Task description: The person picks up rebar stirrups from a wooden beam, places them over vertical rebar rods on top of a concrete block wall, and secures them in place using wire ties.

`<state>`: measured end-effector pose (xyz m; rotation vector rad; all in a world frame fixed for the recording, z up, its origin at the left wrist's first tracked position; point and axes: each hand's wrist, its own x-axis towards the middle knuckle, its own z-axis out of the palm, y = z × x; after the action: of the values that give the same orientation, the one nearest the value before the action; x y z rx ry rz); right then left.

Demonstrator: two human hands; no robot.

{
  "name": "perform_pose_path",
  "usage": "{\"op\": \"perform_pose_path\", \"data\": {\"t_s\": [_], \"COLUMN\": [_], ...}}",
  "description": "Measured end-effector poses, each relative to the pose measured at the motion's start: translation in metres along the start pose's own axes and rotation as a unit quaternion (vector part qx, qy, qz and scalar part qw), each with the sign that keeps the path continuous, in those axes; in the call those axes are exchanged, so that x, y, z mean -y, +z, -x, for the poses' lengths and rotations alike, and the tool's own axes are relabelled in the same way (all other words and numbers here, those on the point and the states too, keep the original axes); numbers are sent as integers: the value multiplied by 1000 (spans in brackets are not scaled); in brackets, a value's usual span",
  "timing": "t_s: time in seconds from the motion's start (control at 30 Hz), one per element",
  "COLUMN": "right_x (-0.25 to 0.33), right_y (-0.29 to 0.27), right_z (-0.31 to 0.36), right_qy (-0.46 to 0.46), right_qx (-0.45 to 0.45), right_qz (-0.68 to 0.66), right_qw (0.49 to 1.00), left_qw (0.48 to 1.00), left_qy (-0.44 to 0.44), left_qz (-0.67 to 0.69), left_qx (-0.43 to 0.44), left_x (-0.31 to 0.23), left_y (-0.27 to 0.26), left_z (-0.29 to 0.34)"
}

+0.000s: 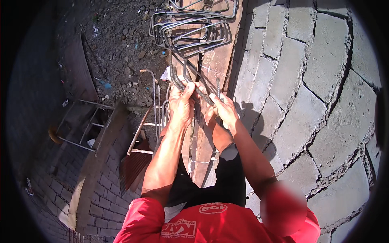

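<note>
Between my hands are bent rebar stirrups (204,96), held over the wooden planks I sit astride. Curled round several of their ribbed bars, my left hand (182,103) has its thumb pressed on top. My right hand (225,110) pinches the near corner, where a short bar end (218,87) sticks up beside the thumb. Some of the bars' lower parts are hidden behind my fingers and wrists. Farther along the planks lies a loose pile of rectangular stirrups (194,34), close to the ones I hold.
A concrete-block wall (324,93) rises along the right. Rubble and dirt (125,44) spread at the far left. Left of the planks stand a metal frame (139,133) and several upright bent bars (155,97). Another ladder-like frame (91,125) and a board (91,170) are farther left.
</note>
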<state>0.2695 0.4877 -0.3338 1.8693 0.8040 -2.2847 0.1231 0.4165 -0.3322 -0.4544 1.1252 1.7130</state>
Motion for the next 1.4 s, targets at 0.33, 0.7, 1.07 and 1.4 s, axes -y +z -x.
{"op": "perform_pose_path", "data": {"t_s": [0.33,0.7,1.07,1.4], "right_x": [6,15,34,13], "right_y": [-22,-36,-20,-51], "right_z": [-10,4,16,21], "right_qy": [-102,-180,-150,-160], "right_qx": [-43,-51,-48,-130], "right_qz": [-275,179,-44,275], "right_qw": [955,966,986,939], "left_qw": [963,887,933,969], "left_qy": [11,6,-114,-122], "left_qz": [-265,-450,-325,-212], "left_qx": [-42,105,102,42], "left_x": [5,13,25,21], "left_y": [-25,-1,15,-11], "left_z": [-2,4,16,-1]}}
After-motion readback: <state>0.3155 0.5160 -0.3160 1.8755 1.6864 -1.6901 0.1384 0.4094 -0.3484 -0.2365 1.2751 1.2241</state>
